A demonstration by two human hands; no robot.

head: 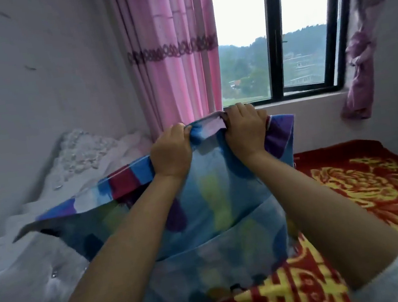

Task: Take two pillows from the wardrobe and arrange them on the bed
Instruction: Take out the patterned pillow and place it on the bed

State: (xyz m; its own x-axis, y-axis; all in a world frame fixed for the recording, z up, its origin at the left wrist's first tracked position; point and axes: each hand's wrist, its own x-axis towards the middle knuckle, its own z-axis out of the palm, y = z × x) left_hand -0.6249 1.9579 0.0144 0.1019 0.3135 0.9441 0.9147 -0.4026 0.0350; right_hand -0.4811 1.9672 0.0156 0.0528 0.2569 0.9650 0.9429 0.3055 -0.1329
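Note:
A pillow (214, 199) in a blue case with purple, green and red patches is held up over the bed (375, 193). My left hand (170, 152) grips its top edge at the left. My right hand (244, 127) grips the same edge just to the right, where the fabric is bunched. A second pillow (209, 273) in a similar blue case lies on the bed beneath the first, partly hidden by it and by my forearms. The wardrobe is out of view.
The bed carries a red blanket with yellow patterns. A white padded headboard (30, 261) with stud buttons runs along the left wall. Pink curtains (172, 53) hang behind, beside a black-framed window (277, 39). A knotted purple curtain (359, 69) hangs at the right.

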